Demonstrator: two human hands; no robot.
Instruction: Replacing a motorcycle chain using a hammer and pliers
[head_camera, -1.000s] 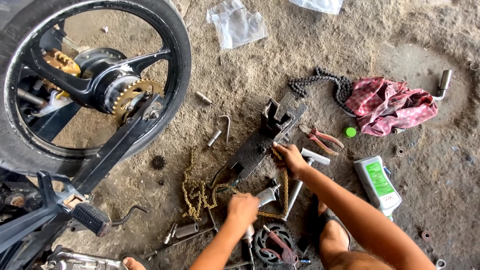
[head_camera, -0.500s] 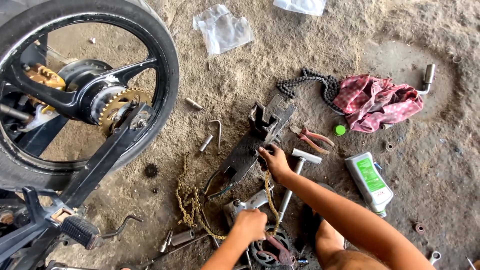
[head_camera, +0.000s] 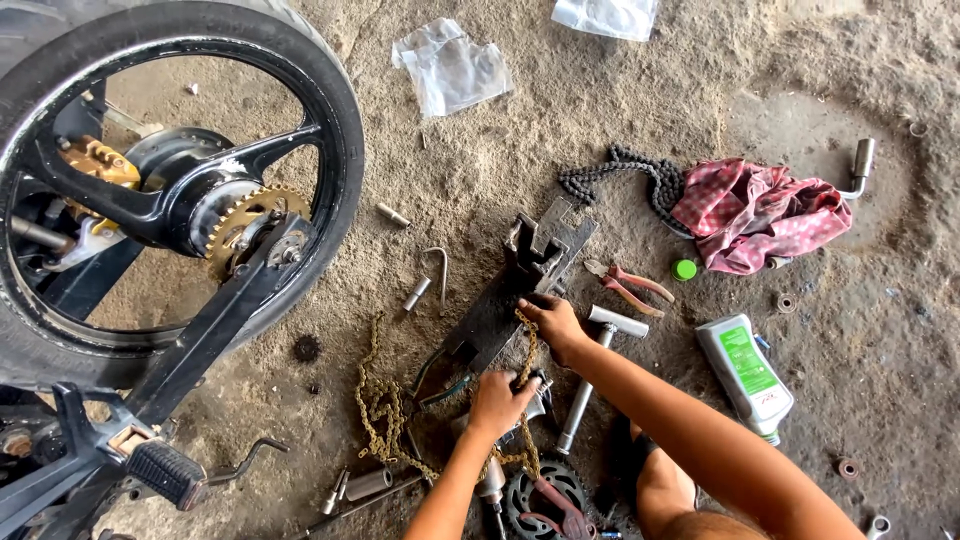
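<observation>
Gold drive chain (head_camera: 385, 415) is lying partly coiled on the dirt floor (head_camera: 480, 180), one run stretching taut between both hands over the dark metal block (head_camera: 505, 305) (apparently serving as an anvil). Left hand (head_camera: 500, 400) is closing around the near end; right hand (head_camera: 553, 325) is pinching links farther up.

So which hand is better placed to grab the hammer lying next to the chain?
Right, probably. The right hand pinches the gold chain on the dark metal block, with the hammer just beside its wrist. The left hand sits lower on the chain, farther from the hammer's head.
</observation>
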